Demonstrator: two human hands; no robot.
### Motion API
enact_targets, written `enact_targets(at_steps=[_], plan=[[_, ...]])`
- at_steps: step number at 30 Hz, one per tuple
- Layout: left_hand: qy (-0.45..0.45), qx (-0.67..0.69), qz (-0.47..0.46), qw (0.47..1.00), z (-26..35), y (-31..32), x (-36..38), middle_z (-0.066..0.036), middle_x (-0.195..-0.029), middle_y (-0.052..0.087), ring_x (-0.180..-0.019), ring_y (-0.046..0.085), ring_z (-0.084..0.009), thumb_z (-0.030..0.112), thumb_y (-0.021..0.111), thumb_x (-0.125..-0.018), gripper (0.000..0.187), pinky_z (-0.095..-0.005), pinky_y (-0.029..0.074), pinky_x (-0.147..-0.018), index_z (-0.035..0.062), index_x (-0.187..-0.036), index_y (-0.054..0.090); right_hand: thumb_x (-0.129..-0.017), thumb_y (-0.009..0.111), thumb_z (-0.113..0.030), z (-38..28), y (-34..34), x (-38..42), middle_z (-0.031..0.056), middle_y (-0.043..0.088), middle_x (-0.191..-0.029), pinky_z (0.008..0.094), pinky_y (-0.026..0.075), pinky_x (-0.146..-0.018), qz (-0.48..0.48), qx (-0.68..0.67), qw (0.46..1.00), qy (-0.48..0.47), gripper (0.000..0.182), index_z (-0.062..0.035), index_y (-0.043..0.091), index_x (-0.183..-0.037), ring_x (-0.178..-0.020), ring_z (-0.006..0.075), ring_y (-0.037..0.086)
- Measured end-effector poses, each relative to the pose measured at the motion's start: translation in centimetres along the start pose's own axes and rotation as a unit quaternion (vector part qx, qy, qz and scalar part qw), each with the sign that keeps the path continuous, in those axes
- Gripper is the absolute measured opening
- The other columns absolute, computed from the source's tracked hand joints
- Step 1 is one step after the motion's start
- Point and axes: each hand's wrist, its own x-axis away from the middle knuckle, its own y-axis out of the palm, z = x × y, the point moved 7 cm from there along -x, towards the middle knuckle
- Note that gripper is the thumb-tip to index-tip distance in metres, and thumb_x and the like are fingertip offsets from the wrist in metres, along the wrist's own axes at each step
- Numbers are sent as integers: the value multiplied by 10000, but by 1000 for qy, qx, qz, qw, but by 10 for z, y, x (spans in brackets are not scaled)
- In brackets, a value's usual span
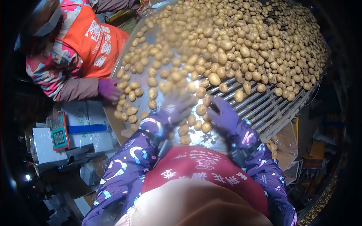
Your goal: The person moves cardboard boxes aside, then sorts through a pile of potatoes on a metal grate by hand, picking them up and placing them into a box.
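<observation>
Many potatoes [241,41] lie heaped over a metal sorting table, on its smooth sheet and on its slatted grate [260,107]. My left hand [178,106], in a purple glove, is smeared by motion over the potatoes at the near part of the sheet; whether it holds one cannot be made out. My right hand [223,116], gloved in purple, is beside a few potatoes at the grate's left edge. Its fingers are apart, thumb and forefinger spread, with nothing seen between them. Several loose potatoes lie between my two hands.
At the left, a co-worker in an orange apron [90,41] reaches a purple-gloved hand [109,89] to potatoes at the table's left edge. Below stands a scale with a green display [59,138] among white boxes [83,113]. A cardboard box [286,145] stands at the right.
</observation>
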Motion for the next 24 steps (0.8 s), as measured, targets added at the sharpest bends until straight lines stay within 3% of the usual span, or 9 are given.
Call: enact_targets(at_steps=[1,3,6,9,13,17,19,23,24], plan=[[-43,13,-7,999,-14,2,-1,-239,-1395,524,-1253,505,-428,222,665,-889,470,-538,381,-1075,42,-1315,583,-889,694,-459,-3,-17,-12,263,427,-1500,468,329,-1178,69,106,992,-25,780,-8,443,-1473,-1411,402,401],[-154,130,-14,979,-39,-3,16,-240,-1383,528,-1242,509,-435,228,680,-875,512,-541,391,-1060,42,-1337,560,-888,678,-515,70,-44,-51,255,332,-1576,510,238,-1219,122,128,982,62,820,-62,409,-1516,-1493,423,252],[-149,61,76,984,-65,-6,57,-238,-1330,543,-1186,530,-449,224,685,-851,498,-528,420,-1011,44,-1299,565,-875,654,-586,121,-77,-70,278,228,-1619,542,202,-1224,156,81,969,175,904,-115,326,-1573,-1512,439,198],[-160,65,105,979,-61,-11,78,-234,-1258,558,-1134,547,-447,178,697,-803,472,-515,445,-963,39,-1237,576,-853,641,-646,105,-56,-83,299,135,-1637,563,177,-1223,153,178,934,269,975,-157,256,-1604,-1516,466,152],[-154,47,75,984,-29,-9,62,-225,-1214,551,-1092,554,-435,107,695,-749,481,-502,464,-929,33,-1206,564,-831,628,-611,58,-13,-83,320,93,-1634,585,139,-1222,54,187,970,146,973,-196,232,-1616,-1512,506,99],[-139,74,108,982,-36,8,65,-235,-1266,532,-1142,545,-440,121,690,-766,505,-505,454,-975,41,-1246,558,-837,645,-540,-1,25,-49,289,218,-1607,574,183,-1211,35,-26,998,-54,834,-236,370,-1564,-1467,529,221],[-150,71,100,981,-34,2,66,-239,-1275,530,-1162,542,-438,123,691,-768,513,-507,451,-987,39,-1256,559,-850,657,-503,13,94,-31,261,337,-1551,573,253,-1181,-33,-70,977,-196,722,-192,485,-1479,-1410,515,325],[-147,83,76,983,-32,-4,70,-240,-1285,532,-1163,549,-429,124,692,-773,505,-502,458,-991,36,-1256,578,-893,660,-390,14,91,4,223,543,-1388,515,392,-1110,-28,7,886,-464,477,-141,647,-1300,-1283,437,499],[-146,86,70,983,-31,-5,70,-240,-1284,533,-1161,550,-427,125,693,-773,501,-499,461,-989,37,-1254,584,-915,618,-314,7,62,-13,201,579,-1260,483,437,-1038,-91,-53,947,-303,366,-116,656,-1220,-1200,390,538]])
